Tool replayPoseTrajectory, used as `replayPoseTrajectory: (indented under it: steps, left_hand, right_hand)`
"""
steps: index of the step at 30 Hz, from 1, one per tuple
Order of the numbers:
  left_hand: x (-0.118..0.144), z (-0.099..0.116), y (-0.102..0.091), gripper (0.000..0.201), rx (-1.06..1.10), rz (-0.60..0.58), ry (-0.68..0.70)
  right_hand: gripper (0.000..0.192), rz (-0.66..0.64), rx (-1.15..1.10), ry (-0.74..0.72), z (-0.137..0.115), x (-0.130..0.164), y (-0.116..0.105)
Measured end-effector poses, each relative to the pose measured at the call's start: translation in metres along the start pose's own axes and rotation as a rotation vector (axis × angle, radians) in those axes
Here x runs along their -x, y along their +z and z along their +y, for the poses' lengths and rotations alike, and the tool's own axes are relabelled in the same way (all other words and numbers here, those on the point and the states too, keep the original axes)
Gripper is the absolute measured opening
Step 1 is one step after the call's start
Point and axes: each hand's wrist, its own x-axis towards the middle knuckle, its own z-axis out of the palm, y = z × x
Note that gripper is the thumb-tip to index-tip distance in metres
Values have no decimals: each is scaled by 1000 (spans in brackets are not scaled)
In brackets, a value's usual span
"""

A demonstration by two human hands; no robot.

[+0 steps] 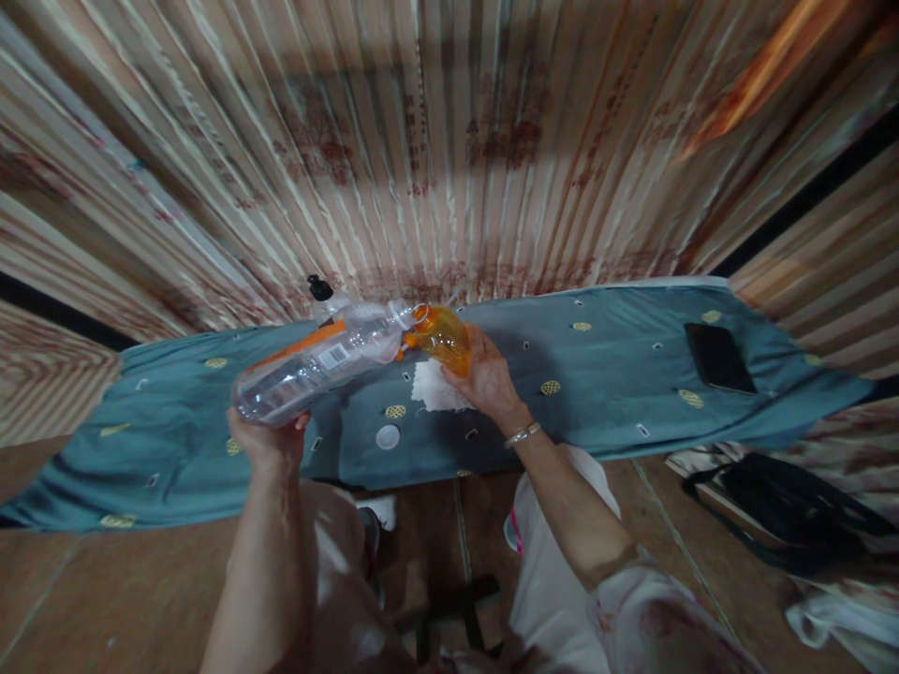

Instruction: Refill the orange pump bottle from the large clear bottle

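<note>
My left hand [265, 438] is wrapped round the base of a large clear plastic bottle [323, 363] with an orange label and a barcode. The bottle is tilted, its neck pointing right. In my right hand [490, 379] is a small orange see-through bottle [444, 339], also tilted, its mouth meeting the clear bottle's neck. Whether liquid passes between them I cannot tell. Beneath the orange bottle lies a white tissue [436, 386] on the cloth. A round, pale cap-like disc [388, 437] rests near the front edge.
A teal patterned cloth [604, 412] covers the long narrow table. Behind the clear bottle stands a bottle with a black pump top [319, 287]. A dark phone [719, 358] lies at the right. Curtains [449, 140] hang behind; a black bag [793, 501] sits at lower right.
</note>
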Motion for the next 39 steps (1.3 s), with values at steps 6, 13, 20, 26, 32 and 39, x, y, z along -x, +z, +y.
replayPoseTrajectory:
  steps: [6,13,20,26,32,39]
  left_hand:
    - [-7,-2,-13,21,-45,-100,37]
    - [2,0,2,27,34,52,13]
    - [-5,-2,-14,21,-10,-50,41]
    - [-10,-4,-21,22,-64,-82,68]
    - [-10,-3,-23,22,-85,-100,75]
    - [-5,-3,-16,21,-41,-73,75]
  right_hand:
    - [82,9,4,-19,0,1,0]
    - [88,-24,35,1,-2,0,0]
    - [83,-30,14,-15,-2,1,-4]
    - [81,-20,5,10,-5,0,-4]
    - [87,-30,9,24,-8,0,-6]
    - [93,-60,26,27,-9,-2,-6]
